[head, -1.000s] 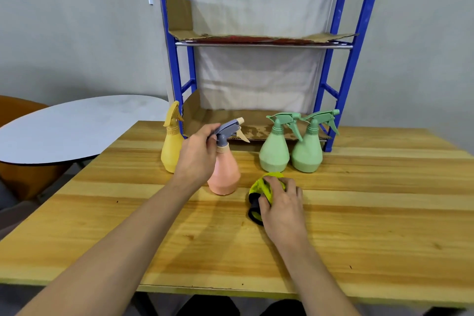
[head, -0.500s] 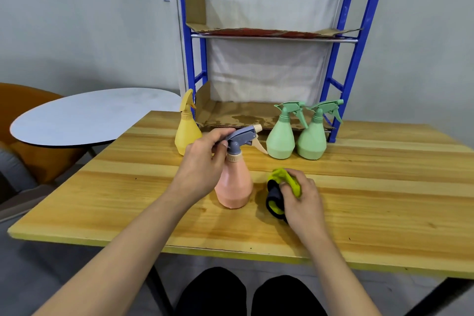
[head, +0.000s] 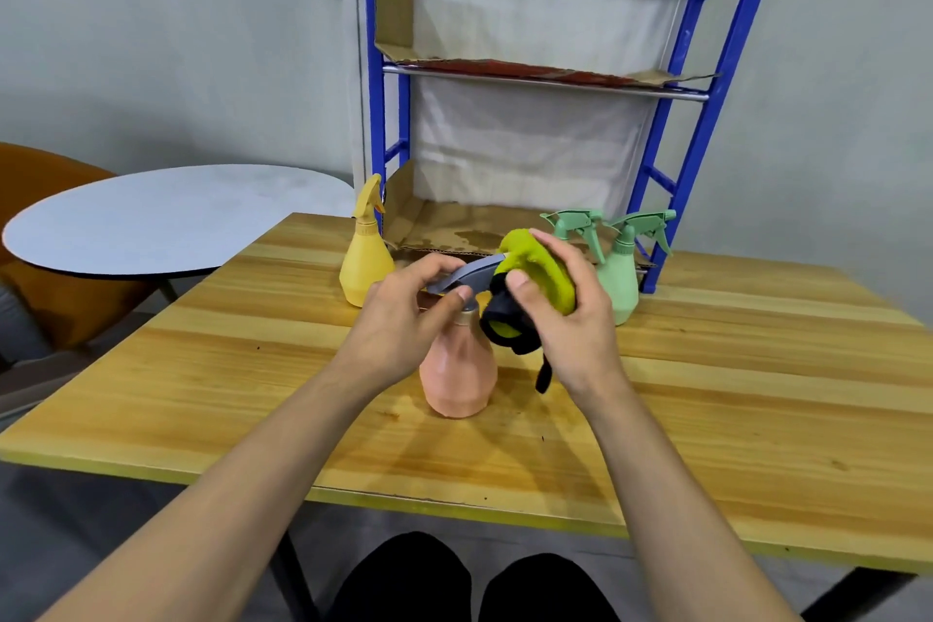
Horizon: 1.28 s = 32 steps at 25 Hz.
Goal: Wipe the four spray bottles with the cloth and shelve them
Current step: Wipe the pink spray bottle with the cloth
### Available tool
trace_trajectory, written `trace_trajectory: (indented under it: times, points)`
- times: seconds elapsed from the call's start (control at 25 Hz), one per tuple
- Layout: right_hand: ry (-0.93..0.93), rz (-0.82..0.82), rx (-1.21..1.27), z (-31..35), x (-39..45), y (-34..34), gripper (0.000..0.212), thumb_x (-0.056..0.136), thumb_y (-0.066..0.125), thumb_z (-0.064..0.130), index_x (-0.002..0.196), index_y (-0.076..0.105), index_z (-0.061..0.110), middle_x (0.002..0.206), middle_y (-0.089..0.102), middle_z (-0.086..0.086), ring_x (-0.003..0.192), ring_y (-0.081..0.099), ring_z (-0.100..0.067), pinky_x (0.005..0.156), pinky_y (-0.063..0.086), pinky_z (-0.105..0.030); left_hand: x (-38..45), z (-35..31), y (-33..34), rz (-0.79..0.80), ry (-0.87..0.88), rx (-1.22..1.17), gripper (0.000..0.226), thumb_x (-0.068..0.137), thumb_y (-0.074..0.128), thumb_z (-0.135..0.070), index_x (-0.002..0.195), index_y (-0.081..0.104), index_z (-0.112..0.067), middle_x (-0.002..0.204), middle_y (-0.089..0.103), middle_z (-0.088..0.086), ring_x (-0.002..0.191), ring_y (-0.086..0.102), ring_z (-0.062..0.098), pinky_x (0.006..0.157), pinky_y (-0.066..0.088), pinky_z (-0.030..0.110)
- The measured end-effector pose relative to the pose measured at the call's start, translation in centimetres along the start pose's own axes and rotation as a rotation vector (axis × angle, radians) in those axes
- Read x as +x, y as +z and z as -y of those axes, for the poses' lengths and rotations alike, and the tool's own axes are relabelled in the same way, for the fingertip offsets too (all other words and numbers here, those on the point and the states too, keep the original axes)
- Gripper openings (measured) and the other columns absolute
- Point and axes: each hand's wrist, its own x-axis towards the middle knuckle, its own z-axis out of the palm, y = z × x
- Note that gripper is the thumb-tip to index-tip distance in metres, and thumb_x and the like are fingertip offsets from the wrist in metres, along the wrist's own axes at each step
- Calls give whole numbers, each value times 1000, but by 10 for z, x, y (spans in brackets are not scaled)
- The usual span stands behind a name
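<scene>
While the pink spray bottle (head: pixel 458 369) stands upright on the wooden bench (head: pixel 707 399) nearest the person, the left hand (head: pixel 404 323) curls its fingers round the bottle's grey trigger head (head: pixel 467 274). The right hand (head: pixel 570 318) grips the yellow-green cloth (head: pixel 537 275), black at its lower edge, and presses it against the front of that trigger head. Further back, the yellow spray bottle (head: pixel 364 253) stands to the left. Two green spray bottles (head: pixel 618 268) stand side by side to the right, partly hidden by the right hand. Behind them rises the blue shelf rack (head: pixel 676 126), its two shelves lined with cardboard (head: pixel 454 230).
</scene>
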Motion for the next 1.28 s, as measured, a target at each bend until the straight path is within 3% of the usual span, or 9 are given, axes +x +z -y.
trace_trajectory:
  times: [0.16, 0.36, 0.52, 0.72, 0.96, 1.12, 1.28]
  points:
    - [28, 164, 81, -8, 13, -13, 54, 78, 85, 14, 125, 65, 30, 118, 72, 6, 109, 67, -10, 93, 54, -28, 5, 7, -2, 86, 47, -15, 21, 99, 66, -25, 120, 70, -27, 104, 74, -11, 100, 69, 15, 91, 54, 44]
    - [27, 169, 65, -15, 20, -1, 37, 77, 84, 7, 111, 72, 15, 92, 75, 6, 84, 68, -7, 79, 53, -21, 7, 18, 1, 54, 67, -37, 24, 97, 64, -28, 121, 70, -25, 105, 74, -19, 102, 69, 6, 94, 54, 35]
    - [10, 133, 127, -20, 13, -3, 26, 81, 80, 4, 105, 72, 8, 84, 74, 9, 76, 66, -6, 73, 52, -20, 10, 18, 3, 60, 98, -36, 24, 98, 64, -29, 121, 69, -21, 104, 73, -18, 98, 69, 4, 90, 54, 30]
    - [-14, 171, 66, -14, 11, -1, 23, 83, 80, 12, 105, 75, 15, 87, 77, 5, 79, 70, -9, 76, 55, -24, 10, 26, -3, 65, 96, -65, 28, 99, 64, -29, 124, 68, -18, 108, 73, -8, 100, 70, 12, 92, 57, 37]
    - [-27, 119, -42, -8, 1, -2, 18, 87, 77, 18, 104, 74, 23, 87, 76, 9, 82, 71, -9, 74, 54, -20, 10, 23, 0, 59, 91, -101, 22, 101, 65, -22, 122, 68, -22, 107, 73, -11, 100, 70, 13, 91, 56, 32]
    - [2, 154, -66, -10, -2, -9, 21, 87, 77, 19, 107, 73, 22, 92, 76, 6, 86, 71, -12, 79, 56, -30, 10, 22, -1, 100, 90, -144, 20, 101, 63, -22, 119, 65, -31, 108, 72, -12, 103, 70, 13, 93, 56, 31]
    - [0, 185, -271, -21, -10, -22, 30, 85, 79, 25, 114, 70, 29, 104, 72, 9, 97, 66, -12, 87, 55, -37, 8, 22, -1, 87, 76, -169, 20, 102, 63, -21, 120, 65, -26, 108, 72, -11, 103, 69, 13, 90, 53, 27]
